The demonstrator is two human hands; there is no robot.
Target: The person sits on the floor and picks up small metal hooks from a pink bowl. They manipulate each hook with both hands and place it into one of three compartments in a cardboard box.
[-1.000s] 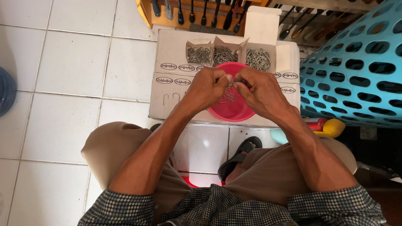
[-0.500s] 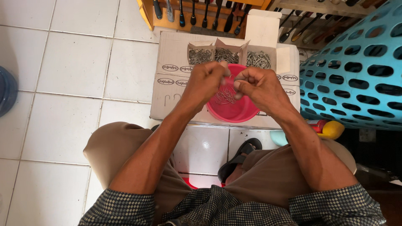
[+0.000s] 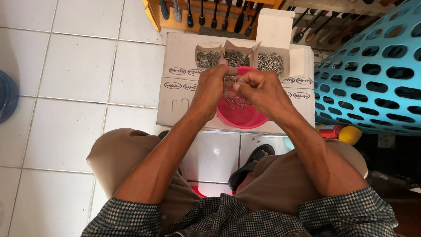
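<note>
My left hand and my right hand meet above a pink bowl that stands on a cardboard box. Between the fingertips of both hands I pinch a small bent wire hook. More wire hooks lie in the bowl under my hands. Behind the bowl, three small open cartons hold several more metal hooks.
A blue perforated plastic basket stands close on the right. A wooden rack of tools runs along the back. White tiles cover the floor on the left, with a blue container at the far left edge. A sandal lies between my knees.
My hands parted slightly and then came together again a little higher, now holding one wire hook upright between them. The bowl and the boxes have not moved.
</note>
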